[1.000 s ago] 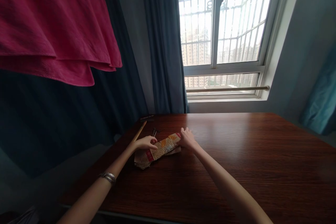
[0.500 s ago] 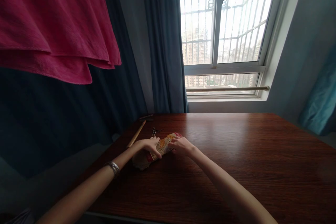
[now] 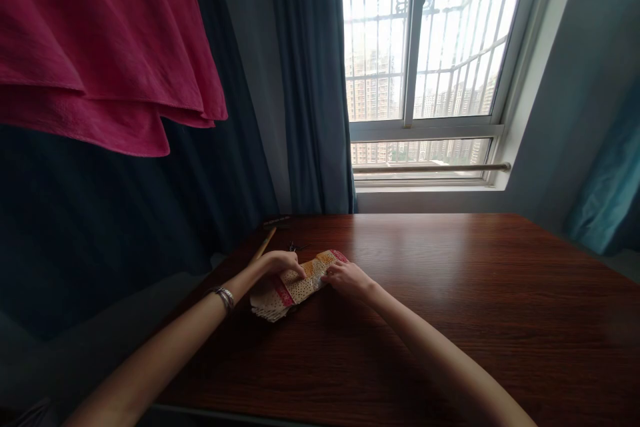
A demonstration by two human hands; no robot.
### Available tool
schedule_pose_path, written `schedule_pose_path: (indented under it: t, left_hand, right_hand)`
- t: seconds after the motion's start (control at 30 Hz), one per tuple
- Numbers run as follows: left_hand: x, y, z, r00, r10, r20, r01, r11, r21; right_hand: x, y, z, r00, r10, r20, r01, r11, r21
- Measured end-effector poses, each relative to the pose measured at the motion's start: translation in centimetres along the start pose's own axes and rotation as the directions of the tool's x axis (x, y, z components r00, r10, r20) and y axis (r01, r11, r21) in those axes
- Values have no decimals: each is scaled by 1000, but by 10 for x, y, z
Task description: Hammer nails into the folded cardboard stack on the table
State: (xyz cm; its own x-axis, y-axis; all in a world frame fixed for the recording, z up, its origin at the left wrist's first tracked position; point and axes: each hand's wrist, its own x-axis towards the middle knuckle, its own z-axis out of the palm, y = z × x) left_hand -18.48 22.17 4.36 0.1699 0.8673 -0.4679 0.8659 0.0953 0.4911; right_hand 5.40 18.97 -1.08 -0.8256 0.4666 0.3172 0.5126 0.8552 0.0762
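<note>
A soft-looking, elongated patterned packet [image 3: 300,288] lies on the table, cream with dark dots, orange patches and red bands. Its near left end is pale with a ridged, striped edge; whether it is cloth or a wrapper I cannot tell. Along its upper left side my left hand [image 3: 284,263] is closed, fingers curled over the far edge and thumb lying on top. My right hand [image 3: 345,276] pinches the packet's right part near the red end, its fingertips partly hidden. Bangles [image 3: 225,297] circle the left wrist.
Behind my left hand lies a wooden handle [image 3: 265,242], with a dark bar-like piece [image 3: 277,221] at its far end. A small dark metal item [image 3: 294,247] sits nearby. The brown table [image 3: 425,320] reaches to the window wall; a pink towel [image 3: 110,47] hangs at upper left.
My left hand has drawn back toward the packet's far left edge and its fingers have curled in, uncovering more of the pattern. My right hand stays at almost the same spot.
</note>
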Motion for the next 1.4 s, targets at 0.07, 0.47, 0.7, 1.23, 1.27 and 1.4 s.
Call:
schedule_pose_path:
  t: [0.07,0.47,0.7,1.23,1.27,1.4]
  left_hand:
    - [-2,4,1,999,5,50,-3,999,-32]
    - [16,82,43,935,350,60,-299,868,-397]
    - [47,151,82,890,386,243,-310,903,-297]
    - [50,170,120,827,557,81,-528,717,455]
    - [48,167,122,833,549,69,-510,714,480]
    - [41,158,125,802,597,14,-520,688,507]
  right_hand:
    - [-5,2,-1,999,33,-6,-32,999,39]
    - [-71,53,-23,427,886,179,-323,-35,946]
    - [-137,94,-41,409,828,384,-263,-296,918]
    - [-169,111,-17,159,918,362,-177,-335,926]
    - [-169,110,-18,158,917,367,-184,-338,923]
    - [-172,100,-19,152,920,361,-228,-322,919]
